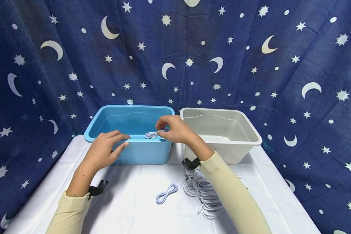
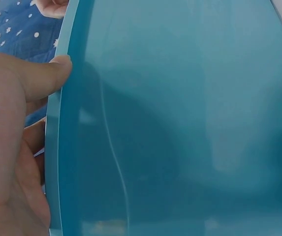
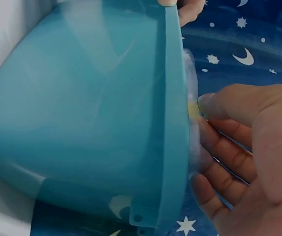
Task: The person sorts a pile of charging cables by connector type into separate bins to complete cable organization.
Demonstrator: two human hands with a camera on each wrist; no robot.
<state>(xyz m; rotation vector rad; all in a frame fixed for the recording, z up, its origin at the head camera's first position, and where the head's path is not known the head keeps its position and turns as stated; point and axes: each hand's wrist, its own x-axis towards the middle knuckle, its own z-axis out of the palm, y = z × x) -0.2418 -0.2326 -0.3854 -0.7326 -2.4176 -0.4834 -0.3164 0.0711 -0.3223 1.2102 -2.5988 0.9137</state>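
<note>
My right hand [image 1: 175, 128] pinches a coiled white cable [image 1: 150, 135] between thumb and fingertips, just inside the front rim of the blue bin [image 1: 143, 151]. In the right wrist view the bin's wall hides part of that cable [image 3: 192, 103], which looks blurred. My left hand [image 1: 105, 151] holds the bin's front rim, thumb outside and fingers over the inside. The left wrist view shows the thumb [image 2: 52, 76] against the rim. Another coiled white cable [image 1: 166, 193] lies on the table in front of the bin.
A light grey bin [image 1: 210, 148] stands to the right of the blue one. A heap of coiled white cables [image 1: 209, 201] lies on the white-covered table [image 1: 143, 211], partly under my right forearm. A dark blue curtain [image 1: 152, 78] with moons and stars hangs behind.
</note>
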